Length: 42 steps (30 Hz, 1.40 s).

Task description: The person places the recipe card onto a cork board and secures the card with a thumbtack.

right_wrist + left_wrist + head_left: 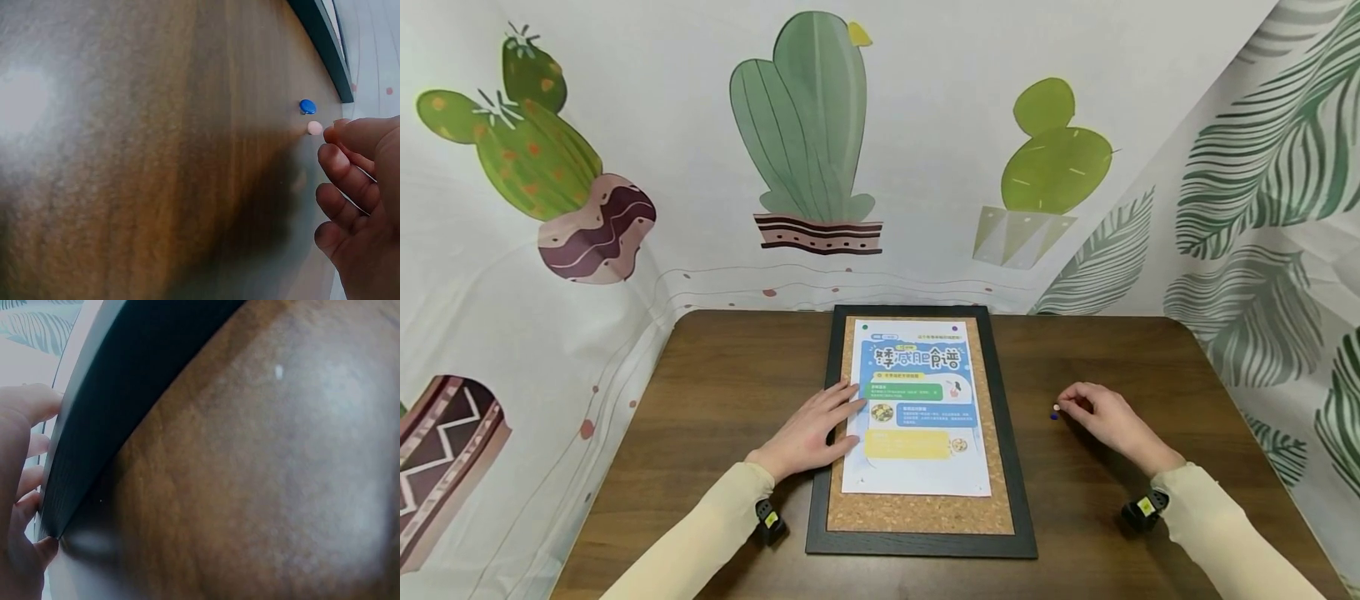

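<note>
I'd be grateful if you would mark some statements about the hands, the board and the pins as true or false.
1. The left hand rests on the left side of the black-framed board. True.
2. The paper sheet has a green pin and a purple pin at its top. True.
3. The purple pin is at the top left corner. False: it is at the top right.
4. The right hand has its fingertips by a pale pin. True.
5. The blue pin is stuck in the sheet. False: it is on the table.
</note>
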Available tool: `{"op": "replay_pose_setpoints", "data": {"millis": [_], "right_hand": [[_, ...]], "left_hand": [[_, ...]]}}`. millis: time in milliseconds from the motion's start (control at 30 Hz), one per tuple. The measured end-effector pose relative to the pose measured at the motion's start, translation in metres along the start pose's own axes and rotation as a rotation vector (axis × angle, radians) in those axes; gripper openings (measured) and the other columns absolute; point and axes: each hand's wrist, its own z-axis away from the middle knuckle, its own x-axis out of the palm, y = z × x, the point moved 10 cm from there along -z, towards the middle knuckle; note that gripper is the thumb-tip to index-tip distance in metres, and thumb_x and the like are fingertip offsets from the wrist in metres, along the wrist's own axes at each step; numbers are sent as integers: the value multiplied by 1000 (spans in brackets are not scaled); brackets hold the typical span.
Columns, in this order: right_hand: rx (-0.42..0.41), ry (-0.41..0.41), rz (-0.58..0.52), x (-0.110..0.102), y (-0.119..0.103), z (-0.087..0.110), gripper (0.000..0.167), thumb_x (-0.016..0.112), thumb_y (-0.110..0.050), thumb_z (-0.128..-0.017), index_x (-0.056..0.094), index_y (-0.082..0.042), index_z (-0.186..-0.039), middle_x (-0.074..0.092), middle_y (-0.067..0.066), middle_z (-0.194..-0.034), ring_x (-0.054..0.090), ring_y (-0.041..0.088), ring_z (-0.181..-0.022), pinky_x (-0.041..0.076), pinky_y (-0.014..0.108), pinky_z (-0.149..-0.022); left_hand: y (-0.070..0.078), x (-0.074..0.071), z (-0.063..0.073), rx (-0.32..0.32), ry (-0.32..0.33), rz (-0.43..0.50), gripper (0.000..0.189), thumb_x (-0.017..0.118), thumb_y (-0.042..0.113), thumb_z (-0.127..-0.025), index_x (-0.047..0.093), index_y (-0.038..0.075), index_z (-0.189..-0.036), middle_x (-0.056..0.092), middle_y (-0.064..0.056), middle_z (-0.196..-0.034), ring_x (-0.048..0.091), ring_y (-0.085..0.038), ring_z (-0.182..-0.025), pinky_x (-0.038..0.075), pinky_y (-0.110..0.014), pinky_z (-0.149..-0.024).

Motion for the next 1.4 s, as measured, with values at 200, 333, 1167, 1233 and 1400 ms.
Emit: {"op": "replay_pose_setpoints", "data": {"millis": [200, 333, 1167, 1233, 1400], "right_hand": [[11, -4, -7, 2, 4, 1, 5, 68, -9, -101, 73, -7, -101, 65, 0, -88, 51, 14, -75, 45, 29, -65], [22, -8, -10, 4, 7, 0, 5, 68, -10, -101, 73, -7, -100, 65, 1, -88, 51, 15, -76, 45, 29, -65], [14, 5, -4, 3, 5, -4, 7, 70, -8, -98, 74, -10, -92, 63, -3, -80, 49, 13, -73, 43, 30, -64], [17, 2, -9, 5, 6, -4, 8, 70, -10, -99, 75, -10, -93, 64, -4, -81, 49, 13, -73, 42, 30, -64], [22, 0, -22, 7, 8, -3, 11, 69, -15, -102, 75, -10, -94, 65, -4, -83, 50, 12, -74, 43, 29, -65]], "left_hand": [[0, -1, -1, 5, 3, -23, 57, 63, 33, -103, 53, 8, -153, 37, -13, -166, 27, -32, -157, 29, -57, -121], [1, -2, -2, 0, -1, -29, 57, 63, 33, -103, 53, 8, -153, 37, -13, -166, 26, -31, -157, 29, -57, -122], [3, -3, -3, 2, -9, -13, 57, 63, 32, -103, 53, 7, -153, 37, -14, -166, 26, -33, -157, 28, -56, -122], [3, -2, -3, 4, -10, -13, 57, 63, 31, -103, 53, 7, -153, 37, -15, -166, 26, -33, -157, 28, -57, -122], [3, -1, -3, 2, -15, -13, 56, 62, 31, -104, 52, 6, -153, 37, -16, -165, 27, -34, -156, 29, -57, -122]]}}
